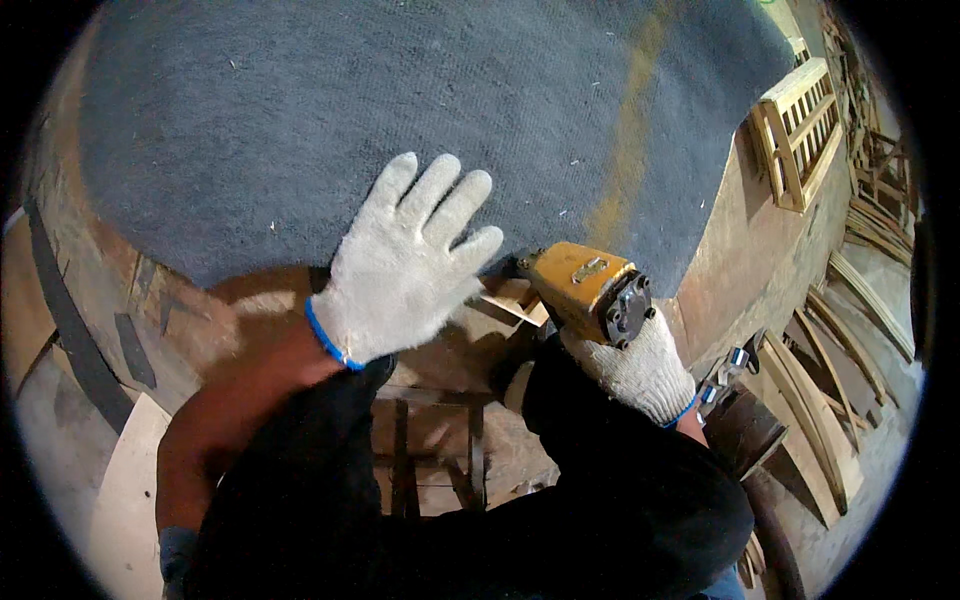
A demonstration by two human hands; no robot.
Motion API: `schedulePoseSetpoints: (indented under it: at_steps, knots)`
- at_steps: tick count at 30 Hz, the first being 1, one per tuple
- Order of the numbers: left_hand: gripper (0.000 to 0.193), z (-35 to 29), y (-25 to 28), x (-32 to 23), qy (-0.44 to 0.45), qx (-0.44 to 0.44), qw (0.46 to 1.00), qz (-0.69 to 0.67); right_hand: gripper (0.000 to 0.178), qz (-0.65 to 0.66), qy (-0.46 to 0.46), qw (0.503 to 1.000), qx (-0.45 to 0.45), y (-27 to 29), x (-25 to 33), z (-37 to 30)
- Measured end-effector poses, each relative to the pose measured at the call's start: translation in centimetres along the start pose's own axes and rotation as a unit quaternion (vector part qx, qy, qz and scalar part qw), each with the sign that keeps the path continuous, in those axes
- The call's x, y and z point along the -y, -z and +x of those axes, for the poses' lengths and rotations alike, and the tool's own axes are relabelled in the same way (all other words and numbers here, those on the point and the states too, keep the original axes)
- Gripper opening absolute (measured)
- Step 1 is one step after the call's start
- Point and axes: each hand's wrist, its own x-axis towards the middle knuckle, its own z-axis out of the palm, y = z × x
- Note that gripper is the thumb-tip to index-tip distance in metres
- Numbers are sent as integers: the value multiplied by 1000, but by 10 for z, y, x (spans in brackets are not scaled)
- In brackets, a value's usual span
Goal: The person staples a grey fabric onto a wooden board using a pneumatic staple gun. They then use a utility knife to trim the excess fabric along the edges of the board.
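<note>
A broad dark grey fabric sheet (420,90) with a yellowish stripe lies over the work surface. My left hand (405,260), in a white knit glove with a blue cuff, rests flat near the sheet's front edge with its fingers stretched out. My right hand (640,370), gloved likewise, is wrapped round the handle of a yellow-and-black staple gun (585,285). The gun's nose points left toward the sheet's edge, just beside my left fingers. What lies under the nose is hidden.
A slatted wooden frame (800,130) stands at the right edge of the surface. Curved wooden strips (815,420) lie on the floor at right. Below my hands is a dark wooden stand (430,455). A pale board (130,490) leans at lower left. Small staples lie scattered on the sheet.
</note>
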Motion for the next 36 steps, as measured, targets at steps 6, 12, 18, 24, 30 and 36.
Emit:
schedulePoseSetpoints:
  at_steps: [6,12,18,24,30,36]
  knots:
    - [42,2,-4,2,-4,-7,999,45,33,-96,71,993,10,-1,-10,2]
    - [41,2,-7,0,-4,4,999,41,33,52,52,997,-6,-8,-9,-2]
    - [47,39,20,7,-25,40,998,47,37,-8,87,996,-8,-7,-18,3]
    - [47,105,29,46,-104,-17,991,83,40,-45,158,985,-51,-9,-38,1]
    - [48,157,35,95,-81,-88,976,183,37,-28,138,988,-65,-17,-41,4]
    - [49,193,39,125,-65,-166,963,202,33,-31,173,983,-59,-13,-37,3]
